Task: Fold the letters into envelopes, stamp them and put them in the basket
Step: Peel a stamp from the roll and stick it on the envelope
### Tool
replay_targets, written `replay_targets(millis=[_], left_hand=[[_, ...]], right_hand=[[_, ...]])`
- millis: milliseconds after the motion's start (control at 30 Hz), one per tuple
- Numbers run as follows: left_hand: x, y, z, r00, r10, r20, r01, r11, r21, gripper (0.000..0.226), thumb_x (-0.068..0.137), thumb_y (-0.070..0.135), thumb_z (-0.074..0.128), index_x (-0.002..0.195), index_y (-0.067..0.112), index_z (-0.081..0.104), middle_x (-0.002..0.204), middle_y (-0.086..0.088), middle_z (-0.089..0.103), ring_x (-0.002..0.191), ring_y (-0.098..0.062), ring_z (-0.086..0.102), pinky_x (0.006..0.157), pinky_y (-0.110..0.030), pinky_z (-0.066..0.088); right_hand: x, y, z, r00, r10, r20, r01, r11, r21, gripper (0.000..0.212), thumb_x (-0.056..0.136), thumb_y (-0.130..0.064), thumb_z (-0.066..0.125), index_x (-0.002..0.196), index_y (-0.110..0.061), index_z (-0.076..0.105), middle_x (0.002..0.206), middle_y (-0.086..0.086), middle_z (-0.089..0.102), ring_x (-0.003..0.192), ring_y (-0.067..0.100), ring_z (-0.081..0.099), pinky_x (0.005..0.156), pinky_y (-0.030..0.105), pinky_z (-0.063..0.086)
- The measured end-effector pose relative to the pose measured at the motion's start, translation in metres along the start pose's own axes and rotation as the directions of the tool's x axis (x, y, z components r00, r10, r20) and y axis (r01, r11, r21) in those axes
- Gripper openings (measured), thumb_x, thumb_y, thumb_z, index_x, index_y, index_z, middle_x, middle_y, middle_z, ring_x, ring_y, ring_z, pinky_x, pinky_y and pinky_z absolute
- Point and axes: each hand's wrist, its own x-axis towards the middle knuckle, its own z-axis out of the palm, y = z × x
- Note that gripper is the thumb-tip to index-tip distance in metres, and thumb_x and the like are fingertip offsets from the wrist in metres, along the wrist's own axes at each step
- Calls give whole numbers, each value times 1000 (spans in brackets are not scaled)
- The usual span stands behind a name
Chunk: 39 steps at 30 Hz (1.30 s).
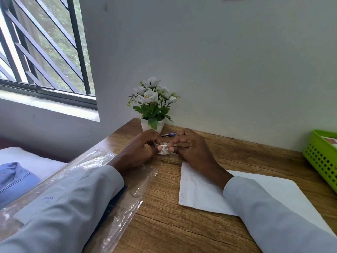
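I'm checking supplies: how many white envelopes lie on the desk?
1 shows plainly: the envelope lies flat under the right forearm. The plastic sleeve under the left arm holds paper goods, and the basket holds something too, so more may be hidden.

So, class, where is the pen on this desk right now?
In the head view the pen lies on the far side of the wooden desk, just right of the white flower pot and behind the left hand and right hand.
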Motion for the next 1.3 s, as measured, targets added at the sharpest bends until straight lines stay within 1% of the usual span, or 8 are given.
replay_targets(millis=[300, 433, 567, 633, 700, 900, 1100, 1300], left_hand=[[-1, 0, -8, 1000, -5, 25, 4, 1000, 10, 8, 88, 10, 67, 94, 14, 71, 107, 17, 57, 95, -5, 55, 76, -22, 45], [-2, 1, -11, 999, -43, 29, 42, 999, 17, 7, 89, 13, 66, 90, 20, 69, 110, 7, 55, 97, -4, 52, 74, -15, 41], [-4, -1, -15, 992, -93, 81, 84, 991, 104, 5, 86, 41, 67, 85, 39, 62, 108, 17, 52, 101, -11, 53, 84, -28, 49], [-5, 2, -14, 992, -85, 95, 68, 983, 170, 31, 73, 67, 63, 85, 39, 61, 105, 18, 51, 93, -11, 56, 79, -30, 51], [-5, 5, -10, 995, -52, 81, 29, 964, 263, 46, 69, 75, 61, 89, 34, 62, 106, 14, 53, 85, -9, 56, 72, -33, 53], [-5, 7, -12, 997, 42, 69, -60, 959, 275, 18, 80, 47, 71, 93, 35, 65, 112, 6, 59, 82, -14, 59, 70, -40, 56], [-5, 2, -16, 999, -3, -34, 13, 951, 307, 22, 74, 41, 80, 90, 34, 67, 106, 18, 62, 69, -1, 55, 62, -28, 48], [-6, 2, -15, 999, -5, -46, 21, 935, 355, 22, 75, 37, 79, 93, 32, 66, 106, 11, 67, 69, -3, 51, 63, -28, 45]], right_hand=[[0, 1, 0, 998, 32, 61, -32, 999, 12, 11, 77, -6, 77, 85, -14, 76, 96, 6, 60, 98, 21, 57, 84, 31, 46], [1, 0, -1, 994, 71, 85, -72, 997, 13, 10, 79, -7, 76, 86, -14, 75, 97, 2, 57, 99, 18, 55, 80, 17, 42], [0, -1, -2, 990, 94, 101, -98, 995, 27, 10, 80, -7, 76, 85, -16, 74, 99, 5, 59, 103, 21, 55, 82, 17, 42], [-1, -1, -2, 989, 96, 110, -100, 994, 37, 16, 80, -7, 76, 82, -22, 72, 99, 5, 60, 104, 23, 56, 86, 28, 44], [-1, -1, -2, 989, 90, 115, -95, 995, 39, 20, 79, -7, 76, 80, -26, 70, 98, 4, 60, 104, 24, 56, 88, 32, 44], [0, -1, -2, 985, 115, 130, -118, 993, 16, 14, 79, -7, 76, 82, -20, 73, 100, 2, 60, 105, 21, 56, 89, 32, 44], [-2, -1, -3, 982, 109, 157, -109, 994, -4, 10, 80, -9, 75, 83, -18, 73, 95, -4, 57, 102, 16, 54, 85, 25, 41], [-3, -2, -4, 978, 120, 168, -118, 993, -18, 9, 81, -8, 74, 83, -17, 74, 89, -12, 55, 99, 15, 55, 85, 28, 42]])
